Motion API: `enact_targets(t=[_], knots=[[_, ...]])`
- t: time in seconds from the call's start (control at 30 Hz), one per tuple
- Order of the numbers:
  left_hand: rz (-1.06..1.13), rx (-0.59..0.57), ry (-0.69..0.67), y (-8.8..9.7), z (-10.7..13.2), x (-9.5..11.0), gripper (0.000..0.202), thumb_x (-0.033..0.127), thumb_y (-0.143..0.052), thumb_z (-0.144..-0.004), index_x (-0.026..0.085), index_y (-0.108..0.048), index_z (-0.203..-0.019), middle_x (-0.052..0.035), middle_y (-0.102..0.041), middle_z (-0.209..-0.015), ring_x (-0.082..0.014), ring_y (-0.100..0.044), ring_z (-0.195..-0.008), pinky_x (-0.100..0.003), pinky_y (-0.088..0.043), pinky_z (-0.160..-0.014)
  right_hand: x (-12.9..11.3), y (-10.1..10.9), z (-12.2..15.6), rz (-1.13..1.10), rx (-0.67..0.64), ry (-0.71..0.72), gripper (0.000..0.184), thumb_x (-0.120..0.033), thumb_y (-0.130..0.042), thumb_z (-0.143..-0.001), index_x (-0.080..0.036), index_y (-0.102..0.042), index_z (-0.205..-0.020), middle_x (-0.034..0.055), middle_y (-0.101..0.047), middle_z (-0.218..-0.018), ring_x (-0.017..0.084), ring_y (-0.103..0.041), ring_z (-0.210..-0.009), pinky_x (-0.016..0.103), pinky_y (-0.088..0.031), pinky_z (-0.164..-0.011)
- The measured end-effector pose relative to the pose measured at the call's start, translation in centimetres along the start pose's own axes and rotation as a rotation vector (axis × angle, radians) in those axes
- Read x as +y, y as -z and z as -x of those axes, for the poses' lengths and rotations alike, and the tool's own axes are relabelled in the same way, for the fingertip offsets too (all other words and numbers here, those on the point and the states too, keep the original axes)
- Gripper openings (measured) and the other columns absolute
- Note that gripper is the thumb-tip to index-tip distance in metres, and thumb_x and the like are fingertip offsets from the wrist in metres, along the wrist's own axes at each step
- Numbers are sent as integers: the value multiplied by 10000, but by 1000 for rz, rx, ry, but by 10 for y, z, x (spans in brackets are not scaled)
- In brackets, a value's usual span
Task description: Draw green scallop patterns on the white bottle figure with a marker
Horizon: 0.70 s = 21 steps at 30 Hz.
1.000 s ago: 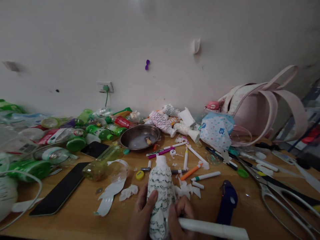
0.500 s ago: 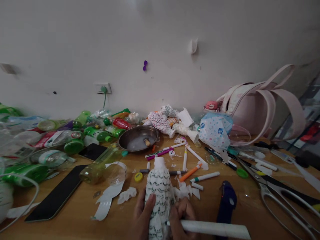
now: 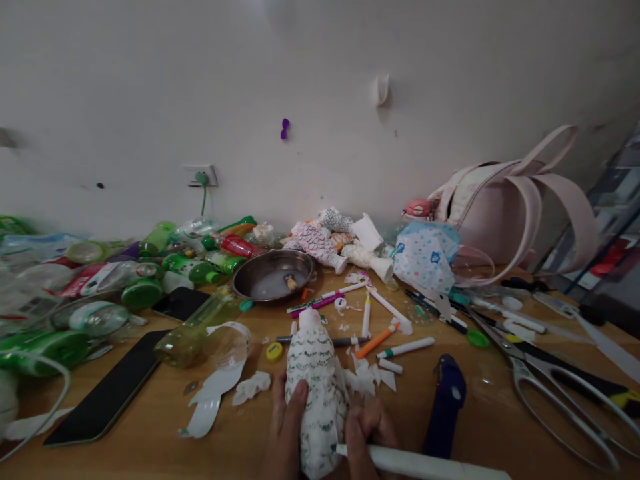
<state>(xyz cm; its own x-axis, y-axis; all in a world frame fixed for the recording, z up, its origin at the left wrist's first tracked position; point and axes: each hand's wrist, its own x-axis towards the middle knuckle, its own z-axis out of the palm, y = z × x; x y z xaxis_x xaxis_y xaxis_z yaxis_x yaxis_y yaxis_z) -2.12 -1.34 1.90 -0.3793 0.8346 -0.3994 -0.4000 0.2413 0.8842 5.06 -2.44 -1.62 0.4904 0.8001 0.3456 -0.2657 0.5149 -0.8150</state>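
Observation:
A white paper-covered bottle (image 3: 316, 380) with rows of dark green scale marks lies near the front edge, its narrow neck pointing away from me. My left hand (image 3: 287, 420) is closed round its left side, thumb on top. In my right hand (image 3: 367, 430) is a white marker (image 3: 425, 460), its tip at the bottle's lower right side. Torn white paper (image 3: 363, 379) lies just beyond my right hand. An orange marker (image 3: 377, 340) and a green-banded marker (image 3: 406, 348) rest to the right of the bottle's neck.
A metal bowl (image 3: 240, 283) of whitish liquid holds a brush. Plastic bottles (image 3: 107, 277) crowd the left, beside a black tablet (image 3: 107, 390). Scale-patterned paper fish (image 3: 317, 243) lie behind. On the right are large scissors (image 3: 537, 380), a blue watch (image 3: 447, 400) and a pink backpack (image 3: 493, 220).
The bottle has turned and tilted in my hands, its neck shifting slightly left and its lower end coming into view. The marker tip stays at its side. The whole view has shifted slightly.

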Motion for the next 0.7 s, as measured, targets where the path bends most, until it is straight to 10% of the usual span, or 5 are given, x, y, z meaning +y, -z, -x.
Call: enact_targets(t=[0.7], knots=[[-11,-32,18,0,1,3,554,497,-616,-782,212,-520,-1247,-112,-693,-1035,-315,-662,-949,-443,-505,-846,3,5,0,169,-1,-89,278,-209,-552,-806,-238,-375,-593,-98,-328,-503,88,-286,-441,221,-242,-443]])
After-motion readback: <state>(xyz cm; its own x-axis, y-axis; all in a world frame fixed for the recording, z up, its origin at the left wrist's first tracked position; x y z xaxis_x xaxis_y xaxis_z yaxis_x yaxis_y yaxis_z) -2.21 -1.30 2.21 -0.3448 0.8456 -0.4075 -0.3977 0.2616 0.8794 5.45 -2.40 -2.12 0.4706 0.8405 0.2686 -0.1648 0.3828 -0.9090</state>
